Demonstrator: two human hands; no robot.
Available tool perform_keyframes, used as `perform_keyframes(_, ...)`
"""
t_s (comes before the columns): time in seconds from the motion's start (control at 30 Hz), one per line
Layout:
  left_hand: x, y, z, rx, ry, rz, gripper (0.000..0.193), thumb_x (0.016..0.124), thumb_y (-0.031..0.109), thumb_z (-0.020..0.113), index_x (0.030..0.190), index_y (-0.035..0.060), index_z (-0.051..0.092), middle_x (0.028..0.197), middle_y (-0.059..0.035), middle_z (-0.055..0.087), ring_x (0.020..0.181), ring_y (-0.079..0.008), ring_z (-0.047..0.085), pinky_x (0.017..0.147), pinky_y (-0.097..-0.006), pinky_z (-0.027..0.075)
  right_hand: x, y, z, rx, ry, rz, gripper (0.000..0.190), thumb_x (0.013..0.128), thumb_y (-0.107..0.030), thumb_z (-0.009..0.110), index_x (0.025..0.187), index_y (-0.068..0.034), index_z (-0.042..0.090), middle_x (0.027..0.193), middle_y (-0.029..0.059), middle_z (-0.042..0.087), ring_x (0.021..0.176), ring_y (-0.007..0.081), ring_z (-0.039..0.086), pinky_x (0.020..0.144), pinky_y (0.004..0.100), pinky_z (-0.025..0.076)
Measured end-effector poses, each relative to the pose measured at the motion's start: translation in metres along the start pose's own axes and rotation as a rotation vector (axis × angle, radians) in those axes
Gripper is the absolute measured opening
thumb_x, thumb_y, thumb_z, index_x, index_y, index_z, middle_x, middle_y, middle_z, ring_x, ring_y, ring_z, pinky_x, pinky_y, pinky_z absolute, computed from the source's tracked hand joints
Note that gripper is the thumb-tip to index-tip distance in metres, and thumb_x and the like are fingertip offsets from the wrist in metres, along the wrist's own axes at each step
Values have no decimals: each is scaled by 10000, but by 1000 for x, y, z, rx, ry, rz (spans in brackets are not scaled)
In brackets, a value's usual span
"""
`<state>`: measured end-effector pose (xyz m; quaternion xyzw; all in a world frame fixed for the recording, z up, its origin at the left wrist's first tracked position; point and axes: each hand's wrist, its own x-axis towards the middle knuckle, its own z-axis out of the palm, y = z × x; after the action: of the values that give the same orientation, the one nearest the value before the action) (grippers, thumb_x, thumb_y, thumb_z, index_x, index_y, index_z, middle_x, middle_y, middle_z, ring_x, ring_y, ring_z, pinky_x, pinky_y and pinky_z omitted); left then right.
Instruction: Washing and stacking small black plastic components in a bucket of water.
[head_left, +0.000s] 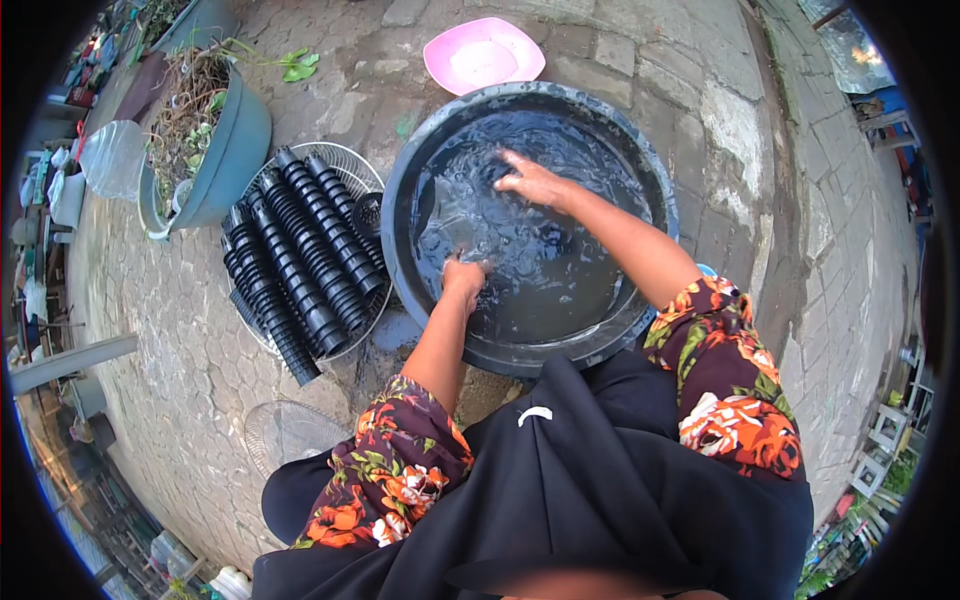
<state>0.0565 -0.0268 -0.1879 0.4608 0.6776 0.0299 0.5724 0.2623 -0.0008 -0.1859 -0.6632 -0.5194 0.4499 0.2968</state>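
A large black plastic tub (397, 225) of dark, rippling water (555, 277) stands in front of me. My right hand (532, 180) is over the middle of the tub, fingers spread at the water's surface, with nothing seen in them. Closer to the tub's left wall, my left hand (465, 276) dips its fingers into the water. Ripples hide those fingertips, so whether they hold something cannot be told. Left of the tub, nested stacks of black plastic pots (300, 255) lie in a round white wire basket (360, 161). One pot (367, 214) there turns its mouth upward.
A pink plastic basin (484, 56) sits beyond the tub on the stone paving (172, 337). At the upper left stands a blue planter (225, 165) with dry stems, near a clear plastic bag (116, 157). A round wire grille (289, 435) lies by my left knee.
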Motion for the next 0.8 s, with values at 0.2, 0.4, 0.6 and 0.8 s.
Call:
perform_keyframes(0.2,-8,12,-4,-264,-61,96,460,696,95,617,1150,63,544,1029,-102,596,881,-190,555,781,-288,433,9,-12,24,280,-51,96,323,748,-23,482,1056,-53,577,849,39,573,648,103,515,544,249,441)
perform_keyframes(0.4,19,12,-11,-432,-210,47,674,746,616,536,1107,47,566,1085,-126,562,909,-228,545,847,-376,414,8,-4,-2,646,-282,263,91,834,-140,533,893,-104,591,663,-16,526,499,63,435,446,206,355)
perform_keyframes(0.6,27,11,-15,-726,-524,-79,646,759,546,587,1138,28,511,1040,-100,551,821,-202,576,688,-363,500,-8,-1,-13,993,-653,312,155,847,-217,565,918,-79,580,685,-3,550,484,67,398,457,202,320)
perform_keyframes(0.8,17,9,-6,-708,-455,-48,456,822,277,602,1182,30,472,1042,-82,546,838,-181,583,719,-348,497,-7,-14,-20,365,162,311,555,884,-496,404,1124,-6,503,943,88,598,827,173,549,728,325,437)
